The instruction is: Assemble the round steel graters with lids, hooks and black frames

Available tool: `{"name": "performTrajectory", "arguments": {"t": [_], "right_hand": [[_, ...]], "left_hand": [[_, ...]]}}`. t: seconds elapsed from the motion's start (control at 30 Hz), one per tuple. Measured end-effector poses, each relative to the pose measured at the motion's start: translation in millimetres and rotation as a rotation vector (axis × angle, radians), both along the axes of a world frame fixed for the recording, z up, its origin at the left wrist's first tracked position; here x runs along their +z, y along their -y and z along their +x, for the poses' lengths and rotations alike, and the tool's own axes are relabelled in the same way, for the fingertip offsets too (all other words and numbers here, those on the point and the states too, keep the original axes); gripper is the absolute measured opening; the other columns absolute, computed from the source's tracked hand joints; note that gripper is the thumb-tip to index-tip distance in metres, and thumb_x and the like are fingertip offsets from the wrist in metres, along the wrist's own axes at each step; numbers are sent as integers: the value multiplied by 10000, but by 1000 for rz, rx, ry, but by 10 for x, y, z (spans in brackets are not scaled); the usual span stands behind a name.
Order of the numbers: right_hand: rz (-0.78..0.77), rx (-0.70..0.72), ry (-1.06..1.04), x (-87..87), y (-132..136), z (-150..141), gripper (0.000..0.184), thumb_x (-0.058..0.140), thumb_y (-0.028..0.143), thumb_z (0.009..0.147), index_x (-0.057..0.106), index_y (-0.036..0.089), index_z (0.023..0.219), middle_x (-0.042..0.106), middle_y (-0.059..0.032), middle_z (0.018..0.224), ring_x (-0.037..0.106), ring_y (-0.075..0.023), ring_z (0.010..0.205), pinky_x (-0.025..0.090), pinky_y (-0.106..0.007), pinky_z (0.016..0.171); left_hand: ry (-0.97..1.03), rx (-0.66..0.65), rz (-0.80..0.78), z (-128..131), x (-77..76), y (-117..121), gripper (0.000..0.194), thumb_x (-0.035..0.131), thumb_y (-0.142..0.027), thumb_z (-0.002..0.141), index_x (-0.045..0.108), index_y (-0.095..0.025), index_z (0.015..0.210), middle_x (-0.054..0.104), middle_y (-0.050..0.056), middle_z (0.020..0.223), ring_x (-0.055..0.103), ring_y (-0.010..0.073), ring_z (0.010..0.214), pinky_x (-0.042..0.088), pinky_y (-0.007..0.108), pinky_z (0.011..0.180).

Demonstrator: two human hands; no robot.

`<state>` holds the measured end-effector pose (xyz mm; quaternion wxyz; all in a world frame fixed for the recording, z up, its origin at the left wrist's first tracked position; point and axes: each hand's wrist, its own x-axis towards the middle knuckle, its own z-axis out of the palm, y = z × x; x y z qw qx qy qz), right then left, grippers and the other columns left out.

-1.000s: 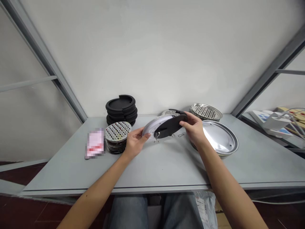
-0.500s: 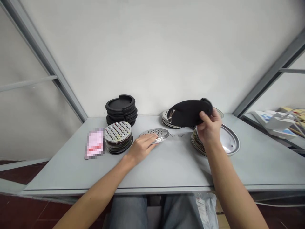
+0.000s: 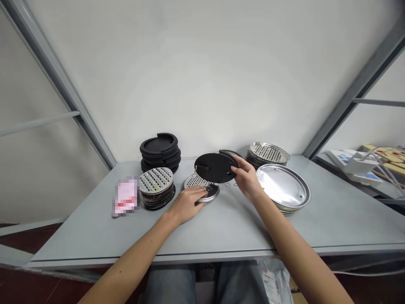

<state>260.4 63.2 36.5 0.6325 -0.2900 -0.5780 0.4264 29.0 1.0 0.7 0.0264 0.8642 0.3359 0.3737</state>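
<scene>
My right hand (image 3: 248, 179) grips a black round holder (image 3: 215, 168) by its right edge, fingers behind and thumb in front. The holder is tilted above the table, and a small metal clip (image 3: 195, 171) hangs at its left end. Below and left of it, a round metal grater plate (image 3: 194, 180) with a holed top lies on the table. My left hand (image 3: 190, 202) has its fingers over the plate's near rim and the thumb low at its side. The holder partly covers another holed disc (image 3: 234, 153) behind it.
Black rings (image 3: 160, 145) are stacked at the back left, with grater discs (image 3: 156, 180) piled in front beside a blurred pink card (image 3: 125, 195). On the right stand shiny metal lids (image 3: 283, 185) and more grater discs (image 3: 267, 153). Small wire clips (image 3: 227, 184) lie mid-table.
The grater plate was raised against the black holder, then went down to the table under my left hand. My right hand swung the holder up and right, then back left over the plate.
</scene>
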Motion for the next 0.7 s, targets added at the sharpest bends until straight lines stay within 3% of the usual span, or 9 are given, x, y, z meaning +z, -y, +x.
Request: {"name": "performTrajectory", "arguments": {"t": [0.1,0.23,0.3,0.37,0.47,0.57,0.7], "right_hand": [[79,-37,61,-16,15,-24,435,711,293,745,622,229,1166,660,-74,1196,609,-252,1118,492,-446,965],[247,-170,231,12,90,-50,383,697,277,769,655,233,1147,670,-68,1141,618,-242,1074,502,-437,946],[357,-245,339,19,138,-72,341,664,240,792,670,250,1132,669,-67,1113,623,-235,1043,511,-426,923],[465,-289,464,3,175,-102,339,614,194,821,666,275,1146,672,-66,1093,630,-226,1013,523,-417,889],[626,-259,673,-60,204,-162,367,551,142,851,642,289,1174,691,-61,1086,645,-220,968,528,-416,853],[685,-187,797,-127,232,-228,388,532,141,867,592,274,1226,700,-65,1097,657,-229,963,529,-421,842],[594,-132,787,-176,290,-301,516,558,161,865,439,285,1352,690,-58,1132,655,-228,1025,518,-424,904]], "left_hand": [[-27,8,-36,-18,2,6,416,662,-59,758,645,-153,1163,682,109,1175,635,226,1122,495,425,1010],[-1,-20,-10,-22,32,26,489,759,-224,740,615,-169,1204,685,109,1166,648,236,1095,528,407,968],[55,-18,125,-5,65,46,429,746,-249,763,628,-175,1168,697,105,1125,668,227,1042,552,385,919],[125,63,322,20,108,70,368,708,-199,794,628,-186,1153,697,100,1096,663,222,1025,550,380,901],[151,249,503,49,163,86,500,687,-169,806,535,-170,1281,648,137,1172,600,262,1131,499,429,967],[55,302,457,44,178,64,619,657,-217,846,397,-137,1402,575,179,1289,526,292,1233,452,459,1015],[0,293,366,7,160,32,430,590,-230,903,507,-211,1325,641,107,1195,586,258,1137,476,426,951]]}}
